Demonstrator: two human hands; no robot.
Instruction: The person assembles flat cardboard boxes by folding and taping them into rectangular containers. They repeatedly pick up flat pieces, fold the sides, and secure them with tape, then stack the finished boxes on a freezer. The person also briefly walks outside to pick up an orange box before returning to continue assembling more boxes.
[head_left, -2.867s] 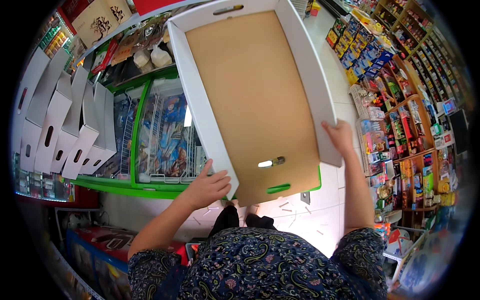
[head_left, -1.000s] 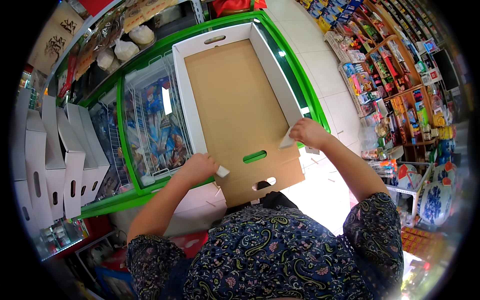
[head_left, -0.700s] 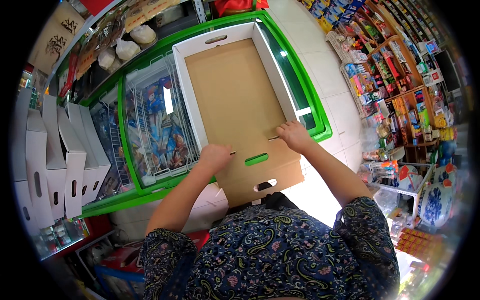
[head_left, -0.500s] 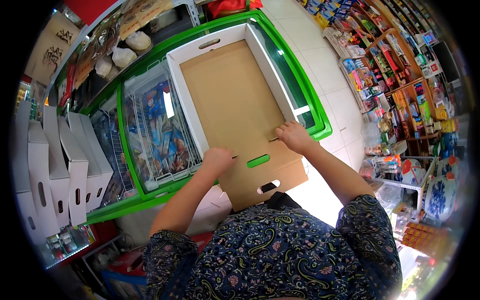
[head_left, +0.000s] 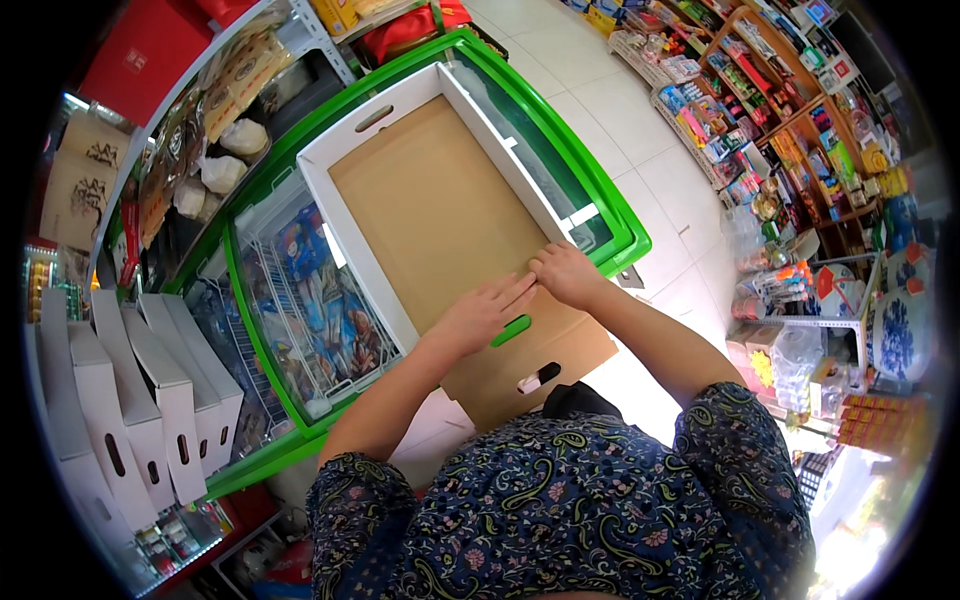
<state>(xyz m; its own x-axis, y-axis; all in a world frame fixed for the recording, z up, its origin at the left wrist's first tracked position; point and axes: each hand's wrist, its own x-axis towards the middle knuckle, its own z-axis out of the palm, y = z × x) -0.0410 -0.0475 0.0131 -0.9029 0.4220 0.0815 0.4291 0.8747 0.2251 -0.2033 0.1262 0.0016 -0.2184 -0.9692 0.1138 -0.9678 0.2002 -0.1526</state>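
Note:
A long, shallow cardboard box (head_left: 320,190), white outside and brown inside, lies on a green-rimmed chest freezer. Its near end flap (head_left: 485,392) spreads out flat toward me, with two oval hand holes in it. My left hand (head_left: 478,316) lies over the near part of the box, fingers stretched toward the right and their tips against my right hand. At the near right corner, my right hand (head_left: 568,275) has bent fingers closed on the cardboard by the box's side wall. What lies beneath its fingertips is hidden.
Sliding glass on the freezer (head_left: 632,235) shows wire baskets of colourful packs. Several folded white boxes (head_left: 178,440) stand at the left. Plastic bags with white contents (head_left: 222,172) sit beyond the freezer. Stocked shelves (head_left: 770,140) line the right, across a tiled floor (head_left: 650,190).
My left hand has moved right from the box's left side to meet my right hand, its fingers now straightened. My right hand has shifted slightly left. The view has turned a little.

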